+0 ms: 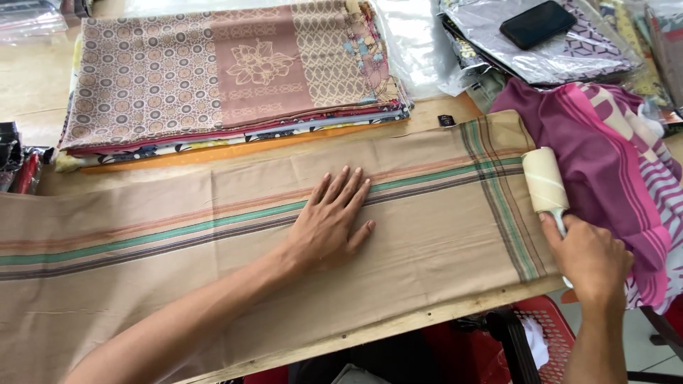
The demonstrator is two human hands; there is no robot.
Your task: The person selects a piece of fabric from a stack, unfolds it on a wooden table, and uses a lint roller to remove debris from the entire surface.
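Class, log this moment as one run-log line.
left hand: flat on tan striped cloth | right hand: gripping lint roller at cloth's right end

L hand (333,224) is flat, palm down, fingers spread a bit and pointing away from the body, resting approx mid-way along the tan cloth (213,249). L forearm comes in diagonally from the cloth's near-left corner. R hand (590,256) sits at the cloth's right end, fingers curled into a closed grip, knuckles up, forearm nearly straight up from below.
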